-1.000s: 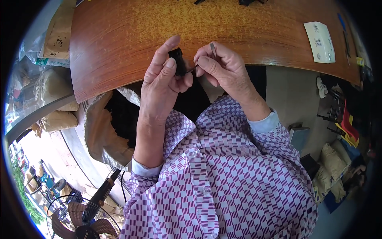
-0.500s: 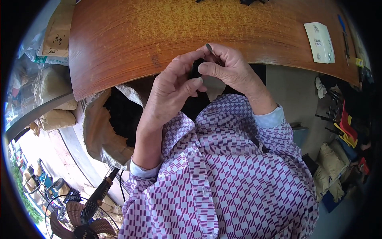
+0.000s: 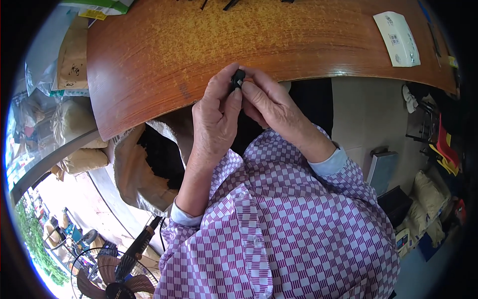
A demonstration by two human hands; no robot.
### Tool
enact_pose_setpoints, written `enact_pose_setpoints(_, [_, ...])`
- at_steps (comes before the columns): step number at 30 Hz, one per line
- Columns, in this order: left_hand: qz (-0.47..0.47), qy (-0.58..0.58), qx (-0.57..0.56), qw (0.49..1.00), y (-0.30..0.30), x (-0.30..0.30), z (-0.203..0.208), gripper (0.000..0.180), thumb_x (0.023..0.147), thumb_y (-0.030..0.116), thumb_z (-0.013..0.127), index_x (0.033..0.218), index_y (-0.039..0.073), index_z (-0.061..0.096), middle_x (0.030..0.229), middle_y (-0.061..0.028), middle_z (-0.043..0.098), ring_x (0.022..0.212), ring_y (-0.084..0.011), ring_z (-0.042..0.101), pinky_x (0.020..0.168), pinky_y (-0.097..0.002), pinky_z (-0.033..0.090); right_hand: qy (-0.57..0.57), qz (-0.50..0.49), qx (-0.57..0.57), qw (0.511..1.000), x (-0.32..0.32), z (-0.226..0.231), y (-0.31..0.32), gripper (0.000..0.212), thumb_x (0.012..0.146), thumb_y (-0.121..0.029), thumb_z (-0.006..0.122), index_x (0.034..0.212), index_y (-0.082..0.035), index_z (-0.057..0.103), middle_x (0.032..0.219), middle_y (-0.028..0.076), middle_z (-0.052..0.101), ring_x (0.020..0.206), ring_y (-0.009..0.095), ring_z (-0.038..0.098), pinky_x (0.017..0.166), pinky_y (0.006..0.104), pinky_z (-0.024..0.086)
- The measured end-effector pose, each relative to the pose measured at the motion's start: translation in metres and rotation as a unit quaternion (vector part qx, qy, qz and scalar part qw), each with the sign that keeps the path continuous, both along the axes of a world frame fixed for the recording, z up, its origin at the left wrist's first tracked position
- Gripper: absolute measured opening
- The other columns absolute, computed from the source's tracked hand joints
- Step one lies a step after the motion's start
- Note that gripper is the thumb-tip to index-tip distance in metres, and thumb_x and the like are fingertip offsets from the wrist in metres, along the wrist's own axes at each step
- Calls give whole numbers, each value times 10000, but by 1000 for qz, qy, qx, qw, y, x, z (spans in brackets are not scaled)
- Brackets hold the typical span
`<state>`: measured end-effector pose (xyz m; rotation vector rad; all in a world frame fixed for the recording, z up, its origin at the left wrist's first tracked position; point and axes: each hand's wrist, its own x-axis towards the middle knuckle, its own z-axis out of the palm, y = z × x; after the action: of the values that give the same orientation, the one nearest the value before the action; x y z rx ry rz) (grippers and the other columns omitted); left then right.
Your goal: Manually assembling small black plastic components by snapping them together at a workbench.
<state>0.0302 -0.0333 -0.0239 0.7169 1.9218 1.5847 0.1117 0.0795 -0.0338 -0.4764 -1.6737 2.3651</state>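
Black piece point(image 3: 238, 76), upper centre: left hand point(image 3: 216, 114) pinches it; right hand point(image 3: 271, 103) against it, grasp unclear. Advise steady left pinch, light right-thumb pressure.

"Any lettering near the table point(image 3: 199, 45)?"

"Yes. The white packet point(image 3: 404, 49) on the table's right part carries several small groups of dark print."

"And left of the table?"

"The brown paper package point(image 3: 74, 45) just beside its left edge bears black marks, too unclear to read."

"Anything below it?"

"The fan point(image 3: 118, 290), to the table's lower left, has pale lettering on its hub, too small to read."

"On the tabletop itself?"

"Small dark marks near the front edge; whether they're letters, I can't tell."
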Motion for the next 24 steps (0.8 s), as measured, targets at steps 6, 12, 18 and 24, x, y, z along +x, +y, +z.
enact_pose_setpoints(6, [6,125,-19,992,8,1,8,350,886,-25,541,1235,13,534,1000,-124,667,911,-165,652,776,-267,508,14,6,-4,1000,-1,-2,4,369,1011,-224,412,1328,-36,408,656,-45,433,487,16,391,405,166,310])
enact_pose_setpoints(12, [-15,354,-54,934,12,-14,13,364,837,-66,572,1191,18,572,1015,-162,661,901,-226,674,739,-297,534,17,33,5,999,-10,-5,13,376,1001,-214,441,1341,-53,415,688,-31,464,543,32,426,475,179,366])
enact_pose_setpoints(18, [-5,78,-14,997,9,-12,4,382,884,-55,514,1254,36,508,918,-103,644,810,-154,657,672,-261,526,29,148,382,912,-18,3,83,361,942,-244,546,1255,-72,500,703,53,596,607,132,574,557,275,465])
enact_pose_setpoints(24, [4,-459,177,871,-6,-21,9,190,985,172,443,1161,112,485,910,-149,606,820,-273,650,696,-309,539,-101,-23,794,599,-48,1,182,314,869,-218,616,1146,-91,540,769,75,639,682,220,652,569,342,539])
